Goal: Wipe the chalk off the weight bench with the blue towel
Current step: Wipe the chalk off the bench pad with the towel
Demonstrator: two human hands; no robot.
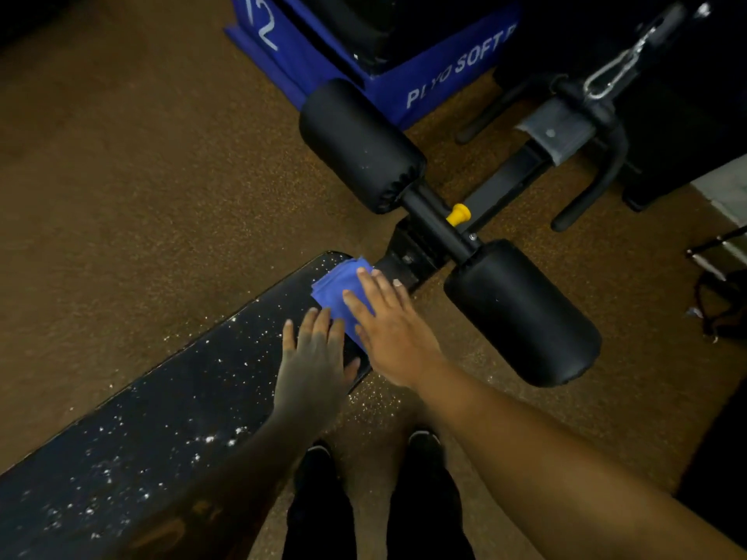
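A long black weight bench (169, 402) runs from the lower left up to the middle, its pad dotted with white chalk specks (210, 438). A folded blue towel (337, 286) lies on the pad's far end. My right hand (388, 325) lies flat on the towel with straight, spread fingers. My left hand (313, 365) rests flat on the pad just beside the towel, its fingertips touching the towel's near edge.
Two black foam rollers (361, 145) (521, 313) stick out from the bench frame beyond the towel, with a yellow pin (458, 214) between them. A blue plyo box (404, 74) stands behind. Brown speckled floor (121, 196) surrounds the bench; my feet (422, 442) stand below.
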